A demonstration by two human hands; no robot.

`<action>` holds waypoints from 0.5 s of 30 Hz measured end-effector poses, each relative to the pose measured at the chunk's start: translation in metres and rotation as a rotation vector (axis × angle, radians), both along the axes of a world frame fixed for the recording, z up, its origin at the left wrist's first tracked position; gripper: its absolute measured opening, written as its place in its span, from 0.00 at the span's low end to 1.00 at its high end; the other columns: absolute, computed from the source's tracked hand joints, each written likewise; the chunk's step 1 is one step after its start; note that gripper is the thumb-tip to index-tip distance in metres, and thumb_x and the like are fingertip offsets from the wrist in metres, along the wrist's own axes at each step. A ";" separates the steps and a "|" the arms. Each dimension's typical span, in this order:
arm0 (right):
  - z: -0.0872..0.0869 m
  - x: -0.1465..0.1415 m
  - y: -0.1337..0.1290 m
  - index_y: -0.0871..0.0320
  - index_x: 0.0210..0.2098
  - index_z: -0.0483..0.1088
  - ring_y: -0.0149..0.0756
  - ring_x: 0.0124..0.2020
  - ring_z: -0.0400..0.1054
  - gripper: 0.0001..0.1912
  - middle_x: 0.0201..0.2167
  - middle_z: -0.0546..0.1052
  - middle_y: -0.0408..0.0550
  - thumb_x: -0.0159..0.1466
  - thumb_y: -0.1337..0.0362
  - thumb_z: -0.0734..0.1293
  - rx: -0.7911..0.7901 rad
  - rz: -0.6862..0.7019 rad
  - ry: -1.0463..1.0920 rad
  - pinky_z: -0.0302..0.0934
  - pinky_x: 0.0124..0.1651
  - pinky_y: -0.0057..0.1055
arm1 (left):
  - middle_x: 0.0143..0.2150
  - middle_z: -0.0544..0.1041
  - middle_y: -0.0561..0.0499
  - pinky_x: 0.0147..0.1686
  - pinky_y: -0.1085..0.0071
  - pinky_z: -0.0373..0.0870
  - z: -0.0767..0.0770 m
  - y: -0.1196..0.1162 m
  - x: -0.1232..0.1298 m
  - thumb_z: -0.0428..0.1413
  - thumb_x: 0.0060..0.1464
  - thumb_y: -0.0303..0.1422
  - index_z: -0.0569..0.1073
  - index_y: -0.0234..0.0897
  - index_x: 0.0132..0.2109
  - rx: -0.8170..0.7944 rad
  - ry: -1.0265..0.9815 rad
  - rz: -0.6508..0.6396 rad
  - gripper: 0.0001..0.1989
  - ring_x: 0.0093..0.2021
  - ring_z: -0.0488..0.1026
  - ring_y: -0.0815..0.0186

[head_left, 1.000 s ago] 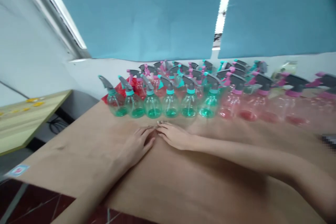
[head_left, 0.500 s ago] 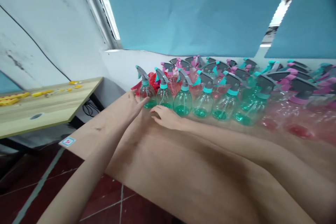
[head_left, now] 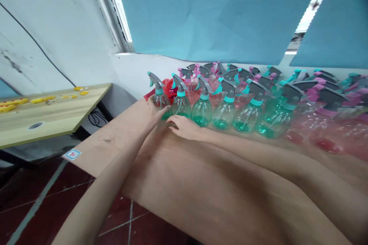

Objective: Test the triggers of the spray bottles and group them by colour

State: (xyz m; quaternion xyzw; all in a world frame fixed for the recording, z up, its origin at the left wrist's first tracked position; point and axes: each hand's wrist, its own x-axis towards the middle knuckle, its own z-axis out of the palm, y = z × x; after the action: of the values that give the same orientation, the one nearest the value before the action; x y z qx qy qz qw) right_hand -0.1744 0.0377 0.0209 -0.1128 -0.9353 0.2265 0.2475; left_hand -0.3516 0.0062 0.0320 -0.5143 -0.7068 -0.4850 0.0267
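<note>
My left hand (head_left: 153, 114) is around the lower left side of the leftmost spray bottle (head_left: 161, 100), which has a grey and teal head and green liquid at its bottom. In front of the second bottle (head_left: 181, 101) lies my right hand (head_left: 184, 126), its fingers spread and slightly bent, with nothing in them. More clear bottles with green liquid, such as this one (head_left: 201, 111), stand upright in a row to the right. Behind the two leftmost bottles there is a red plastic bag (head_left: 170, 91).
Several pink-collared bottles (head_left: 327, 122) crowd the right and back of the brown table (head_left: 184, 183). At the left, a second wooden table (head_left: 57, 116) bears yellow pieces (head_left: 43, 99). A wall and blue covering rise behind.
My left hand has moved right, closer against the leftmost bottle. My right hand has stayed nearly in place, and the view has shifted slightly.
</note>
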 end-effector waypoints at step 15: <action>0.055 0.077 -0.043 0.58 0.53 0.61 0.44 0.55 0.67 0.35 0.56 0.69 0.57 0.52 0.51 0.74 -0.401 -0.107 0.178 0.65 0.53 0.44 | 0.51 0.67 0.42 0.52 0.50 0.65 -0.007 -0.112 0.099 0.61 0.48 0.50 0.59 0.38 0.58 -0.093 0.117 0.062 0.36 0.54 0.68 0.48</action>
State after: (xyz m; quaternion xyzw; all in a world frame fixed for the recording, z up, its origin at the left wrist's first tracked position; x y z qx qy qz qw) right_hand -0.0978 -0.0048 0.0756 -0.1889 -0.8386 0.4033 0.3136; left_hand -0.2527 -0.1061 0.0252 -0.5205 -0.7414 -0.4194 0.0590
